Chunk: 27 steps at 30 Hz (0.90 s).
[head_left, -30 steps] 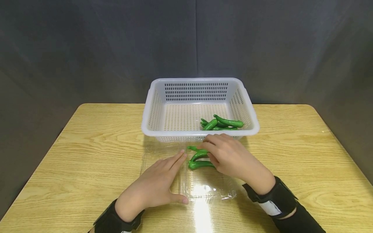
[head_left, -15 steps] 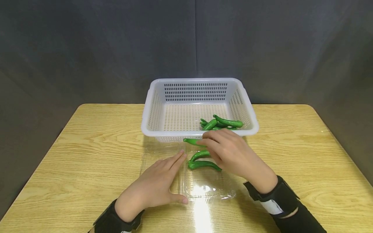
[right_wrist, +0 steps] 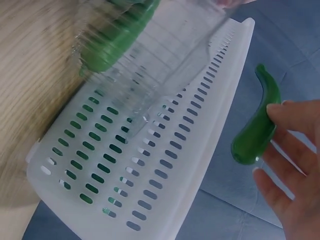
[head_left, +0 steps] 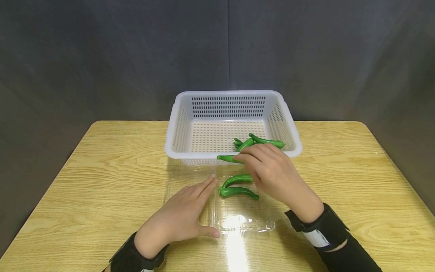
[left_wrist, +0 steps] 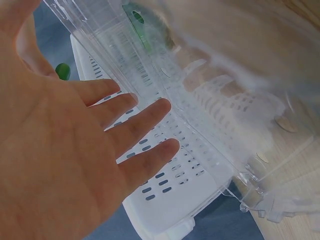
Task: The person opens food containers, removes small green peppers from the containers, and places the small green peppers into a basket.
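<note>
My right hand (head_left: 272,168) pinches a green chili pepper (head_left: 227,158) between thumb and fingers at the basket's front rim; the right wrist view shows this curved pepper (right_wrist: 257,125) whole. A clear plastic clamshell container (head_left: 246,219) lies unfolded on the table. Two more green chili peppers (head_left: 239,192) lie in its right half, one partly behind the right hand. My left hand (head_left: 180,215) rests over the left half, straight fingertips at the hinge fold. In the left wrist view, the left fingers (left_wrist: 145,125) are spread beside the clear plastic.
Behind the container stands a white perforated basket (head_left: 200,155), with several green chili peppers (head_left: 268,143) gathered in its front right corner. Wooden tabletop (head_left: 102,181) extends to both sides. A dark grey curtain (head_left: 136,68) hangs past the table's far edge.
My right hand has lifted the pepper from the container's right half and moved it away from me, to the basket's front rim. My left hand has stayed in place.
</note>
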Available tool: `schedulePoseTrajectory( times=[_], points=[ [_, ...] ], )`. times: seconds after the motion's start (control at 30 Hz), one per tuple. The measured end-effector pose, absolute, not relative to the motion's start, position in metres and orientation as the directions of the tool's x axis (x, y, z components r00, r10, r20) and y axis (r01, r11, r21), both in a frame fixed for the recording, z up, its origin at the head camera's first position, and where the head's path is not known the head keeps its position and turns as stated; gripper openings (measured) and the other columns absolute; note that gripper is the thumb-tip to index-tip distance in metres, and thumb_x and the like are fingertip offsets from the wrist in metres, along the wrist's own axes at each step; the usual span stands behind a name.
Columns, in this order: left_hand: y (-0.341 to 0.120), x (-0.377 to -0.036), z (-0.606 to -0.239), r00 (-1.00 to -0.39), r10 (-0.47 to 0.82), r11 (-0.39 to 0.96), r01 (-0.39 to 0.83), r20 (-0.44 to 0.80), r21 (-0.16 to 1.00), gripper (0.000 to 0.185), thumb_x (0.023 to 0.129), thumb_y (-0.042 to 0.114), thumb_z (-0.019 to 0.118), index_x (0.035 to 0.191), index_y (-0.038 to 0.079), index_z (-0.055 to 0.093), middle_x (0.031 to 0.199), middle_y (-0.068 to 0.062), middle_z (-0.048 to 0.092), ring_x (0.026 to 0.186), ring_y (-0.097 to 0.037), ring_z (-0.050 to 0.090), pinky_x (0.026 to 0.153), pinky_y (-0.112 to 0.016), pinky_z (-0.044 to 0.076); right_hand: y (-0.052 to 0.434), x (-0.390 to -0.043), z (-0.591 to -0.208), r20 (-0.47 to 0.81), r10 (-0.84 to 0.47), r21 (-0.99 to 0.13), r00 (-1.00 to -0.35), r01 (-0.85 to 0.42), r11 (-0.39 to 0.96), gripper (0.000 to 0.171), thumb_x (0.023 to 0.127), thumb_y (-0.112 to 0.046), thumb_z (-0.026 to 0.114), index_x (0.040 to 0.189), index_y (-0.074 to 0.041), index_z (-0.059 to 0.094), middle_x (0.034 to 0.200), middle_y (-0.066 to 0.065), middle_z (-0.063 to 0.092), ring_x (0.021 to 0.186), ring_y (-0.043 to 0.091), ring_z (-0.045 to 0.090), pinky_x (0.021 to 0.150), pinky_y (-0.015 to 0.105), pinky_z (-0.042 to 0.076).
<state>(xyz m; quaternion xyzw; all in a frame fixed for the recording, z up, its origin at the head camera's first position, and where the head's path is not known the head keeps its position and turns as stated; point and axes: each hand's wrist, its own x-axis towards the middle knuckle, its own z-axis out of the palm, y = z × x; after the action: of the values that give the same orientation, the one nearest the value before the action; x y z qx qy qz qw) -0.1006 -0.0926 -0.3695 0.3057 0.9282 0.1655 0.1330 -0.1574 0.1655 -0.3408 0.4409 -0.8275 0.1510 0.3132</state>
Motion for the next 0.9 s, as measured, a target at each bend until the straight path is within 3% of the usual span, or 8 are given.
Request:
schedulePoseTrajectory(
  times=[0.43,0.67,0.9],
  points=[
    [-0.0931,-0.0998,-0.3692,-0.777,0.614,0.754,0.523,-0.142,0.398,0.117,0.076,0.066,0.073,0.160,0.010,0.014,0.166,-0.006,0.010,0.147,-0.026,0.022,0.118,-0.049,0.021,0.1682,-0.1631,-0.3447,0.722,-0.562,0.030,-0.404,-0.793,0.608,0.028,0.083,0.012,0.066,0.106,-0.002,0.072,0.105,0.010,0.071,0.098,0.029,0.065,0.086,0.041,0.054],
    [-0.0932,-0.0995,-0.3698,-0.780,0.611,0.754,0.521,-0.137,0.399,0.117,0.075,0.066,0.073,0.160,0.009,0.014,0.166,-0.006,0.010,0.147,-0.026,0.022,0.118,-0.049,0.021,0.1715,-0.1643,-0.3455,0.725,-0.533,0.008,-0.436,-0.769,0.639,0.029,0.084,0.014,0.064,0.108,-0.002,0.071,0.106,0.011,0.071,0.099,0.030,0.065,0.091,0.042,0.053],
    [-0.0931,-0.0997,-0.3698,-0.779,0.609,0.757,0.517,-0.148,0.399,0.117,0.076,0.066,0.072,0.160,0.010,0.013,0.166,-0.005,0.009,0.148,-0.025,0.022,0.119,-0.050,0.020,0.1744,-0.1676,-0.3466,0.732,-0.508,-0.020,-0.455,-0.759,0.651,0.028,0.084,0.012,0.065,0.108,-0.002,0.071,0.106,0.012,0.071,0.098,0.030,0.066,0.087,0.044,0.054]
  ],
)
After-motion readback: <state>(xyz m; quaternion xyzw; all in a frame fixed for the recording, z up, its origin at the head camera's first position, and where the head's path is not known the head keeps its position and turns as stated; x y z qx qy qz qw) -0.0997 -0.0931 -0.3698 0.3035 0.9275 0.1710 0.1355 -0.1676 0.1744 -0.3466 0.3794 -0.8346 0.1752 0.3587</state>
